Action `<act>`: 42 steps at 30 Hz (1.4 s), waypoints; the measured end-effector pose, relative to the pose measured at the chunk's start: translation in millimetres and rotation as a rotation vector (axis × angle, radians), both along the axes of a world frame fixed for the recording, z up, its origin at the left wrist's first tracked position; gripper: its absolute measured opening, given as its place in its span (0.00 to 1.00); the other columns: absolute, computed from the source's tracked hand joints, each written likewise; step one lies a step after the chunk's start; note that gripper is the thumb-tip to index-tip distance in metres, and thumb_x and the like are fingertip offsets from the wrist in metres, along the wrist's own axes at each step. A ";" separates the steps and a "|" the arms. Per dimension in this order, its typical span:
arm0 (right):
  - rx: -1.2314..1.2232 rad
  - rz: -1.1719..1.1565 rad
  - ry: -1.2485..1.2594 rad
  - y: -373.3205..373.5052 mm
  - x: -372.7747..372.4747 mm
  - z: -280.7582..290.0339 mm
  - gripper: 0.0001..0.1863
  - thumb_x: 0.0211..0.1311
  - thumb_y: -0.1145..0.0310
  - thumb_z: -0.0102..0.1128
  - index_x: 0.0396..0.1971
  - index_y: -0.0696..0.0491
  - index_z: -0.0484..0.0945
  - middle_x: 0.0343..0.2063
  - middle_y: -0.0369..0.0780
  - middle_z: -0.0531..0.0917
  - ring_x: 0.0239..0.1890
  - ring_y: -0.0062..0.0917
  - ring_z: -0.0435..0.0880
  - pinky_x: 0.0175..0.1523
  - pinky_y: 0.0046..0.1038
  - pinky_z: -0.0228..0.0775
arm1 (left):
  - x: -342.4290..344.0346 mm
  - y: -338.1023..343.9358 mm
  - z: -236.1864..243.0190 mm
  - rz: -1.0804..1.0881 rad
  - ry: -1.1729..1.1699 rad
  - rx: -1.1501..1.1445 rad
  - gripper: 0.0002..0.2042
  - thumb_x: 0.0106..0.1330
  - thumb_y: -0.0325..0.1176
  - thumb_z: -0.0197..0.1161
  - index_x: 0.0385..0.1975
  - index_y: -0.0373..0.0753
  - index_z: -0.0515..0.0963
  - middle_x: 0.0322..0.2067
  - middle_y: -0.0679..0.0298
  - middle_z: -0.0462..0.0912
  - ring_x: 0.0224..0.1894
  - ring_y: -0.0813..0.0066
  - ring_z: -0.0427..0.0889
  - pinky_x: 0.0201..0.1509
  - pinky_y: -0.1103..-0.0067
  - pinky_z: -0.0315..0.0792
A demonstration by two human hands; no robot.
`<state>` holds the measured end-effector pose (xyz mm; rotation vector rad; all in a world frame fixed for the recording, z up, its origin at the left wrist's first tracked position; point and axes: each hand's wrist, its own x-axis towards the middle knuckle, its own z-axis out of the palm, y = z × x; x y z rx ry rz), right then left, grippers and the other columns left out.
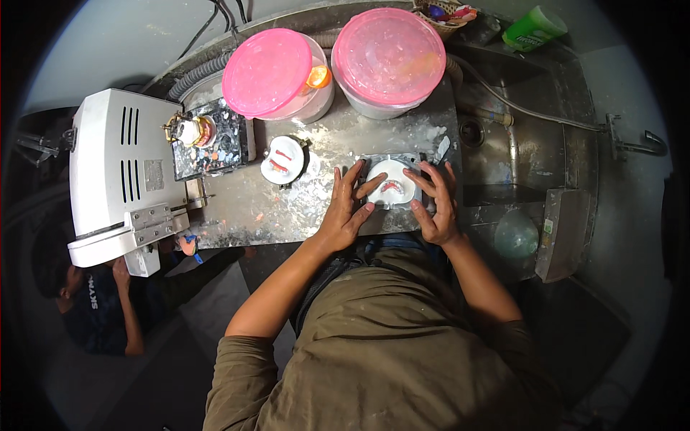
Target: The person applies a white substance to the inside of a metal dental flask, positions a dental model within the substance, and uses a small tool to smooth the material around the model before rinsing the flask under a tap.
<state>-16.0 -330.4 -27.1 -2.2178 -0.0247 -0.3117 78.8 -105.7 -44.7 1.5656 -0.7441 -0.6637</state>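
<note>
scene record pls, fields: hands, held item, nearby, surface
left hand: flat beside the white plaster mould, fingertips touching it
right hand: resting on the mould's right edge
held item: mould with a pink arch in its middle, sitting on the worktop
nearby: second white mould, two tubs with pink lids, sink, white machine
surface: plaster-spattered metal worktop

Green packet (534, 29) top right; grey label (153, 174) on white machine (115, 172).
</note>
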 end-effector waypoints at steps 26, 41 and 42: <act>-0.233 0.273 0.117 2.6 -17.8 -12.4 0.44 0.67 0.58 0.56 0.74 0.58 0.43 0.74 0.45 0.59 0.78 0.42 0.47 0.73 0.64 0.15 | -6.7 6.9 14.4 -0.147 -0.323 0.315 0.43 0.74 0.47 0.51 0.75 0.33 0.31 0.74 0.53 0.58 0.78 0.47 0.44 0.74 0.45 0.18; -0.273 -0.092 0.116 19.8 -18.1 -13.6 0.40 0.69 0.55 0.56 0.74 0.55 0.52 0.74 0.44 0.60 0.78 0.44 0.47 0.73 0.62 0.16 | 17.5 5.8 18.2 -0.203 -0.468 0.320 0.41 0.72 0.50 0.52 0.75 0.32 0.43 0.75 0.43 0.48 0.78 0.43 0.39 0.75 0.47 0.17; -0.332 -0.113 0.155 21.4 -14.9 -9.9 0.40 0.68 0.53 0.57 0.74 0.52 0.53 0.75 0.45 0.56 0.78 0.46 0.45 0.73 0.62 0.15 | 17.7 5.0 14.1 -0.163 -0.470 0.358 0.41 0.72 0.50 0.52 0.75 0.32 0.42 0.75 0.43 0.49 0.78 0.43 0.39 0.74 0.47 0.17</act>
